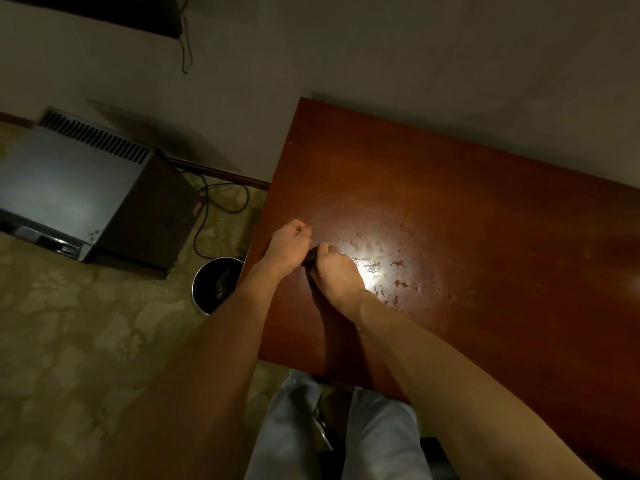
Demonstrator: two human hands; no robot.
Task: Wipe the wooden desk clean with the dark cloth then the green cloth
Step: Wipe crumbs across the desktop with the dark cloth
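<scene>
The wooden desk [450,209] is reddish brown and fills the right half of the view. Wet streaks and droplets shine on it under a bright light spot just right of my hands. The dark cloth [310,257] is bunched small between my two hands, near the desk's left edge. My left hand [289,245] and my right hand [337,271] are both closed around it, so only a sliver of it shows. No green cloth is in view.
A round dark bin [216,285] stands on the patterned carpet beside the desk's left edge. A grey boxy appliance [79,195] with vents sits further left by the wall, with black cables [221,199] trailing from it. My legs in light trousers [346,438] are below.
</scene>
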